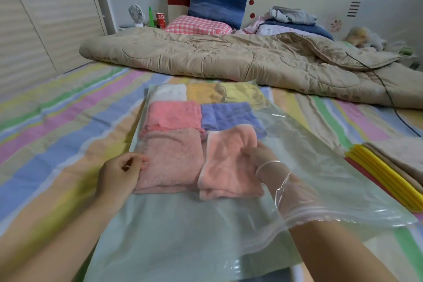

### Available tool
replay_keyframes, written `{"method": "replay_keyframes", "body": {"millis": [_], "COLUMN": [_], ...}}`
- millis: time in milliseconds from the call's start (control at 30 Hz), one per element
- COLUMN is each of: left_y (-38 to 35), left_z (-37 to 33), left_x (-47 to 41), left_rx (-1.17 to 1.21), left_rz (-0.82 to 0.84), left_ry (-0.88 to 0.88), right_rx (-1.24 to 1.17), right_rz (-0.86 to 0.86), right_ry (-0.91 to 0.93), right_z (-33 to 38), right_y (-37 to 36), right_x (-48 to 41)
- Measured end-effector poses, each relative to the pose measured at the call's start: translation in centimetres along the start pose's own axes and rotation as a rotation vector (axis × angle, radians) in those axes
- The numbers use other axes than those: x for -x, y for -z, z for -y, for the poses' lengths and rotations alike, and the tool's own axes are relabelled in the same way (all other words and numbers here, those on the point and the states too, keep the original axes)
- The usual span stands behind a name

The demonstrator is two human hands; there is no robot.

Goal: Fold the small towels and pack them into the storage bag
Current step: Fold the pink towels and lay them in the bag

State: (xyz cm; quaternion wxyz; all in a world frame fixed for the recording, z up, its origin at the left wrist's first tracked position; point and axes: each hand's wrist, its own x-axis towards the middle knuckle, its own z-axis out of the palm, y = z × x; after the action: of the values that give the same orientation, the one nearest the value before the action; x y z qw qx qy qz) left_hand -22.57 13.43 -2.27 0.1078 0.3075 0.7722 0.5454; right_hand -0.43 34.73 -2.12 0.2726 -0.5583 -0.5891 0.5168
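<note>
- Head view: a clear storage bag (183,236) is seen lying flat on a striped bedsheet (57,121), with its open mouth turned towards the person.
- Six folded towels are counted inside the bag, laid in three rows of two: a white towel (169,91) and a yellow towel (229,91) at the far end, a pink towel (174,114) and a blue towel (231,114) in the middle, and a dusty-rose towel (171,160) beside a peach towel (229,167) nearest the mouth.
- The peach towel is gripped by the right hand (270,162), which is reached inside the bag and seen through the plastic. Its fingers are curled round the towel's far right corner, where the cloth is bunched.
- The bag's left edge, next to the dusty-rose towel, is pinched between the thumb and fingers of the left hand (121,174). Whether towel is caught along with the film cannot be told.
- The third row is judged nearly settled, with only the peach towel left to be smoothed flat and released.
- A stack of yellow, red and tan cloths (389,171) is seen on the sheet at the right, outside the bag. If these are towels, more packing is left.
- The mouth has not yet been sealed.
</note>
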Motion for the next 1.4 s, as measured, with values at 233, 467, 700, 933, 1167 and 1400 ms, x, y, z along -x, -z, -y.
{"method": "replay_keyframes", "body": {"millis": [233,467,700,933,1167,1400], "left_y": [-0.1,-1.8,-4.8,-5.6,-8.3,-14.8], "left_z": [0.0,-2.4,-2.7,-2.6,-7.9,-12.4], "left_x": [0.0,0.4,0.1,-0.1,5.0,12.2], "left_rx": [-0.157,-0.44,-0.701,-0.941,-0.438,-0.218], "left_rz": [-0.009,-0.073,0.327,0.467,0.398,0.596], "left_ry": [-0.033,-0.394,-0.431,-0.345,-0.512,-0.521], "right_rx": [0.447,1.238,1.359,1.527,1.267,0.99], "right_rz": [-0.018,-0.152,0.078,0.187,0.159,0.369], "right_ry": [0.202,0.55,0.856,0.818,0.73,0.587], "right_z": [-0.3,-0.7,1.8,0.6,-6.8,-7.0], "right_y": [-0.3,-1.4,-4.2,-4.1,1.4,11.4], "right_x": [-1.6,1.3,5.5,5.1,8.8,17.5]}}
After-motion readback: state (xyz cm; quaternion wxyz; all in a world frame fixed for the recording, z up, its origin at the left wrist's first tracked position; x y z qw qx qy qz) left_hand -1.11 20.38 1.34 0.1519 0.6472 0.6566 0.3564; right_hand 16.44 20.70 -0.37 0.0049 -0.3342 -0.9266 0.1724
